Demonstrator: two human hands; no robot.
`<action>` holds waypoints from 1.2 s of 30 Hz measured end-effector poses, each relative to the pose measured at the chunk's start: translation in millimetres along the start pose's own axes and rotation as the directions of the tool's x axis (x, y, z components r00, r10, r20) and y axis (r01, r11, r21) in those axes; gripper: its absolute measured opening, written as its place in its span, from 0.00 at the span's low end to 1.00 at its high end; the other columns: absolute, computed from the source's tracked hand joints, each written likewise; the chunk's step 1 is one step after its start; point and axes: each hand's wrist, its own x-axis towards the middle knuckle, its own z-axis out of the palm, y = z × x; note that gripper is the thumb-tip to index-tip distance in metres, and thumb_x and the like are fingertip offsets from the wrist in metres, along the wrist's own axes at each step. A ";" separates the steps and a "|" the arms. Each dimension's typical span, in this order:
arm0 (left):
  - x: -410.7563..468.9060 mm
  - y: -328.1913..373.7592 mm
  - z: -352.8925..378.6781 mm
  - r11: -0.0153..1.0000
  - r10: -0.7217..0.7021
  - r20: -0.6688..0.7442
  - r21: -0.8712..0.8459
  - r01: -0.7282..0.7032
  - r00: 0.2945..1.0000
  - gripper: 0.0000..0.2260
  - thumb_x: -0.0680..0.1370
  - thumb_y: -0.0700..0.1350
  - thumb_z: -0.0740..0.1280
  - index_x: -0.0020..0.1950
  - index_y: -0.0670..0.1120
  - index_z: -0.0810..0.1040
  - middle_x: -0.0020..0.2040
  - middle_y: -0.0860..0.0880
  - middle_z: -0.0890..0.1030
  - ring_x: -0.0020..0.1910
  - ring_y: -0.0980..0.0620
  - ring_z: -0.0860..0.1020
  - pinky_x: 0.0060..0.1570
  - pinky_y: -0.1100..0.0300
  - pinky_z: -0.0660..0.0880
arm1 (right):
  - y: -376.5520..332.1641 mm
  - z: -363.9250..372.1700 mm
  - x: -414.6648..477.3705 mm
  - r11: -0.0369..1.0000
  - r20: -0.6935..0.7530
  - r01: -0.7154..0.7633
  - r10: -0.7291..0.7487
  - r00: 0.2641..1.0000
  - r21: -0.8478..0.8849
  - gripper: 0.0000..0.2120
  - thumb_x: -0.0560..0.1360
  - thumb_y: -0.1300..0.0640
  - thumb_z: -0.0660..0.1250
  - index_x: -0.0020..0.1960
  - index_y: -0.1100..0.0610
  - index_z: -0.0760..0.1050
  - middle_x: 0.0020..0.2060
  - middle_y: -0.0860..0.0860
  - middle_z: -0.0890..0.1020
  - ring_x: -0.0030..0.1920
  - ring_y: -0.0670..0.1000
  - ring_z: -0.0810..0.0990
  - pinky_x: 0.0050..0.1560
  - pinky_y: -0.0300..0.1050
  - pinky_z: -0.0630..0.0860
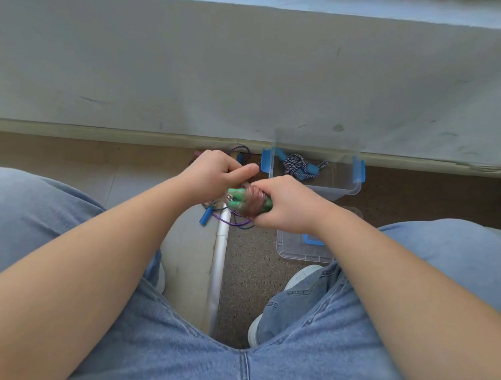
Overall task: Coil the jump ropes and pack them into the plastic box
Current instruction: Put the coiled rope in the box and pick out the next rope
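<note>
The right hand [287, 205] is curled tight round the green-handled rope [243, 201], its pinkish cord wound about the paired handles. The left hand [214, 171] is curled too, thumb out. Whether it pinches the cord's tail I cannot tell, as it is blurred. This is the winding step, held just short of the plastic box [347, 190], which already holds a striped rope [299, 165]. Next comes tucking the end, then dropping the bundle in. A purple rope [234, 222] waits on the floor, nearer than the box.

Cord-wrapped green-handled rope [243, 202]; coiled striped rope [298, 165] inside clear box [347, 189].
</note>
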 end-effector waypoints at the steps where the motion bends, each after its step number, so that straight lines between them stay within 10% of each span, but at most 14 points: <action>1: -0.1 -1.1 0.7 0.997 -0.067 0.003 -0.027 0.067 0.998 0.25 0.80 0.56 0.65 0.25 0.46 0.71 0.25 0.47 0.67 0.27 0.51 0.63 0.29 0.57 0.61 | 0.4 0.0 0.8 0.998 -0.060 -0.016 0.020 0.998 0.069 0.11 0.69 0.58 0.74 0.38 0.46 0.73 0.31 0.44 0.77 0.31 0.41 0.73 0.32 0.35 0.68; 8: -6.8 13.8 20.0 0.989 -0.080 -0.035 0.124 0.084 0.996 0.20 0.82 0.44 0.57 0.31 0.45 0.76 0.27 0.49 0.75 0.33 0.44 0.74 0.35 0.52 0.66 | 16.7 6.3 13.2 0.966 -0.318 -0.214 0.250 0.915 0.144 0.10 0.70 0.55 0.71 0.51 0.52 0.78 0.43 0.50 0.82 0.44 0.52 0.77 0.39 0.42 0.68; 13: -14.5 16.2 30.1 0.939 0.143 0.178 0.288 -0.190 0.974 0.08 0.83 0.49 0.56 0.46 0.49 0.66 0.33 0.49 0.73 0.37 0.40 0.75 0.36 0.52 0.66 | 31.0 7.3 23.0 0.906 -0.409 -0.368 0.422 0.809 0.208 0.12 0.72 0.55 0.69 0.54 0.55 0.77 0.48 0.53 0.82 0.47 0.54 0.77 0.45 0.43 0.68; 17: -15.2 27.0 29.0 0.762 0.374 0.302 0.440 -0.476 0.877 0.15 0.84 0.54 0.55 0.39 0.50 0.67 0.30 0.52 0.68 0.31 0.47 0.68 0.33 0.56 0.62 | 33.9 4.0 18.3 0.897 -0.222 -0.428 0.397 0.890 -0.112 0.08 0.72 0.55 0.67 0.51 0.54 0.73 0.50 0.56 0.81 0.52 0.61 0.79 0.46 0.48 0.74; 21: -9.0 24.7 17.5 0.707 0.493 0.249 0.444 -0.551 0.833 0.19 0.82 0.56 0.55 0.35 0.50 0.70 0.28 0.52 0.70 0.29 0.49 0.69 0.30 0.55 0.68 | 20.2 11.2 17.5 0.918 0.066 -0.151 0.187 0.980 -0.367 0.08 0.75 0.56 0.62 0.37 0.50 0.68 0.34 0.48 0.75 0.42 0.58 0.78 0.36 0.46 0.68; 28: 1.0 13.7 1.8 0.995 0.079 0.106 0.059 -0.086 0.991 0.26 0.82 0.58 0.60 0.27 0.48 0.63 0.24 0.50 0.64 0.26 0.52 0.61 0.31 0.55 0.62 | 6.6 13.0 14.8 0.976 0.062 0.007 0.007 0.998 -0.218 0.10 0.73 0.49 0.71 0.42 0.56 0.77 0.33 0.49 0.78 0.37 0.51 0.78 0.36 0.44 0.69; 36: 2.4 -7.3 10.9 0.951 -0.260 0.229 -0.105 0.290 0.938 0.20 0.82 0.50 0.63 0.32 0.43 0.70 0.22 0.52 0.68 0.20 0.56 0.64 0.21 0.66 0.62 | 5.1 11.1 11.7 0.991 -0.074 -0.056 0.065 0.995 0.121 0.09 0.70 0.51 0.77 0.40 0.56 0.81 0.32 0.51 0.81 0.31 0.45 0.73 0.34 0.40 0.72</action>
